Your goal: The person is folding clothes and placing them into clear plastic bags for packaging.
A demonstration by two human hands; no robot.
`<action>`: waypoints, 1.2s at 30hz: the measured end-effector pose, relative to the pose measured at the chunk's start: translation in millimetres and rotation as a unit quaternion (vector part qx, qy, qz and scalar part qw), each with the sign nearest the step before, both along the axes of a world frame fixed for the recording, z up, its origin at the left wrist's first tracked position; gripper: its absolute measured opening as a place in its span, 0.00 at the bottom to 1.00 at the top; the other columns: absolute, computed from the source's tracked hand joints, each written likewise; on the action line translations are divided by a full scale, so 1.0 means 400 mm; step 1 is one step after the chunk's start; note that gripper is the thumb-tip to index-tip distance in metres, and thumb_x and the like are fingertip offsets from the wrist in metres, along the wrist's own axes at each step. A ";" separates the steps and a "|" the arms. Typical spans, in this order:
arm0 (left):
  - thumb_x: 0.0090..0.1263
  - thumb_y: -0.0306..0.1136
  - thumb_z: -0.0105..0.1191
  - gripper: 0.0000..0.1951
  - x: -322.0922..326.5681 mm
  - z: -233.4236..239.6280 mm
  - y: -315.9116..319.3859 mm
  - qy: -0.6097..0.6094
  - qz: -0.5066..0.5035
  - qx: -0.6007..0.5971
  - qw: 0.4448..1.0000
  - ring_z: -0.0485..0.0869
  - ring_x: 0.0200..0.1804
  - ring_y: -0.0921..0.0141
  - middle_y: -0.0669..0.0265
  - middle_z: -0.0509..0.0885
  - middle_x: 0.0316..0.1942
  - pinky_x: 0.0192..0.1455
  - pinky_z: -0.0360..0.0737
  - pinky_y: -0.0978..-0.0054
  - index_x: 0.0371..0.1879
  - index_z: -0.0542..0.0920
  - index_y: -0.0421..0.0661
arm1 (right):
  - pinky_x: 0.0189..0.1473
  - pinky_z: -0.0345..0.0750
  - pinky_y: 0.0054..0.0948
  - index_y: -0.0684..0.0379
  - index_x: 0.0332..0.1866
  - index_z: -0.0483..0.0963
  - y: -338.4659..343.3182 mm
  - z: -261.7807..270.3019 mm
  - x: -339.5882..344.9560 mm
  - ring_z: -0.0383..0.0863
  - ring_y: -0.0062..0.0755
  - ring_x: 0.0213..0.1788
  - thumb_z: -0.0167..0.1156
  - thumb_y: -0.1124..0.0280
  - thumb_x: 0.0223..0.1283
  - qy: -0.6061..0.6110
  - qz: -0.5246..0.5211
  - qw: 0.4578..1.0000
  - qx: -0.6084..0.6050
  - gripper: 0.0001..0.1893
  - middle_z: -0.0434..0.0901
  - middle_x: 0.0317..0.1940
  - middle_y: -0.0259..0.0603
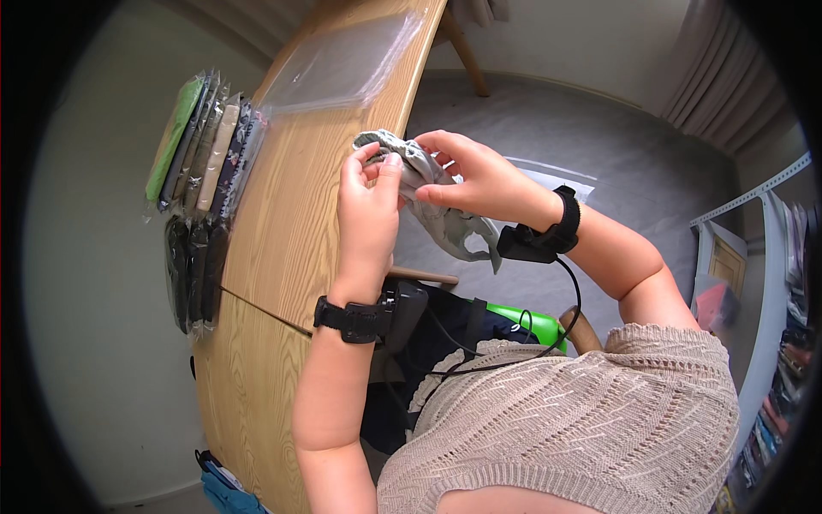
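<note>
A pale grey-green garment (443, 221) with a gathered, elastic-looking edge hangs bunched between my two hands, over the front edge of the wooden table (289, 212). My left hand (372, 186) pinches the gathered edge between thumb and fingers. On the other side of the bunch, my right hand (462, 170) grips the cloth with its fingers behind and the thumb in front. The lower part of the garment dangles loose above the floor. Its kind cannot be told while it is crumpled.
Clear plastic bags (347, 61) lie flat at the table's far end. Bagged folded clothes (205, 148) stand in rows along the wall side, darker packets (196, 270) beside them. A metal shelf (764, 257) with packed goods stands right. Cables (571, 308) run from my wrist devices.
</note>
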State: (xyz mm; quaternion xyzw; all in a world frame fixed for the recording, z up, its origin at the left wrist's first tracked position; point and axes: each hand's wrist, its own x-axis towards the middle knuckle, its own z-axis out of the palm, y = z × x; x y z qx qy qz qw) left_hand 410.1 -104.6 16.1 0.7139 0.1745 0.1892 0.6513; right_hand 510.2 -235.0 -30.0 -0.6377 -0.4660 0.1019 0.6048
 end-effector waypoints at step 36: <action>0.73 0.32 0.54 0.14 -0.279 0.433 0.219 0.073 -0.002 0.275 0.959 0.81 0.43 0.78 0.67 0.84 0.43 0.50 0.77 0.78 0.53 0.78 0.37 | 0.63 0.69 0.31 0.61 0.54 0.75 0.011 -0.003 0.147 0.76 0.27 0.56 0.62 0.73 0.60 0.066 0.158 0.985 0.016 0.17 0.80 0.52 0.38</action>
